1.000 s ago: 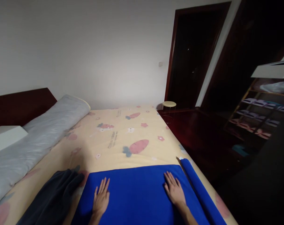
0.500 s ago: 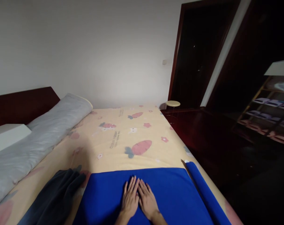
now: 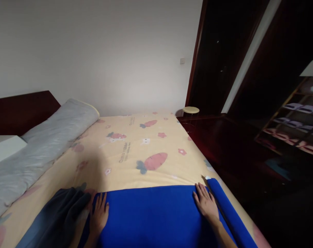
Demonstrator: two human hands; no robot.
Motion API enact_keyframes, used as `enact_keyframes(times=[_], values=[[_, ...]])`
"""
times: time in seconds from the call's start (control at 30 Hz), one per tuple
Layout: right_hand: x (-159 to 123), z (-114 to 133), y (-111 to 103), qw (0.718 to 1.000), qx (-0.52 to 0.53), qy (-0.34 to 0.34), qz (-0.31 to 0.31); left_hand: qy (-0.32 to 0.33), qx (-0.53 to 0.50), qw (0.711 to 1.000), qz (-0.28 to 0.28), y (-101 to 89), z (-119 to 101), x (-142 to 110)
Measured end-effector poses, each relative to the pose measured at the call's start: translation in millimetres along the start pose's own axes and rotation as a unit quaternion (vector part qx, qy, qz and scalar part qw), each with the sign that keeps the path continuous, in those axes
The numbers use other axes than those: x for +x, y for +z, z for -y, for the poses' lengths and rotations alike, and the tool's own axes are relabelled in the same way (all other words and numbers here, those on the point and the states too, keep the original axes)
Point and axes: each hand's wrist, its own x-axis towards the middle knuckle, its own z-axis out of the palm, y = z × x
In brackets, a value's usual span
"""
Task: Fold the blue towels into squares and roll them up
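Note:
A blue cloth (image 3: 151,213) lies spread flat on the bed, its far edge nearly straight. My left hand (image 3: 100,215) rests palm down on the cloth's far left corner, fingers stretched out. On the far right corner lies my right hand (image 3: 206,201), also flat with its fingers apart. Just right of that hand, a long narrow blue roll or folded strip (image 3: 231,210) runs along the cloth's side, with a small white bit at its far end. To the left of my left hand sits a crumpled dark garment (image 3: 60,217).
The bed wears a yellow sheet (image 3: 130,151) with carrot and flower prints. A long grey pillow (image 3: 60,131) and a white box-like object (image 3: 6,148) lie by the dark headboard (image 3: 19,112). A round stool (image 3: 190,110) stands beyond the bed; a shoe rack (image 3: 295,117) is at right.
My hands came together at the cloth's middle, then moved apart to its left and right far corners. The view has shifted slightly. The dark garment and blue roll stay in place.

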Motion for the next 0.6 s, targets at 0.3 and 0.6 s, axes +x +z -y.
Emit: enact_keyframes(times=[0.3,0.6], values=[[0.9,-6.3,6.7,1.000,-0.023,0.018,0.009,-0.048,0.023,0.998,0.017,5.9,17.9,15.1],[12.2,22.0,-4.0,0.999,-0.048,0.021,0.011,0.031,0.020,0.998,0.055,-37.6,-1.4,22.2]])
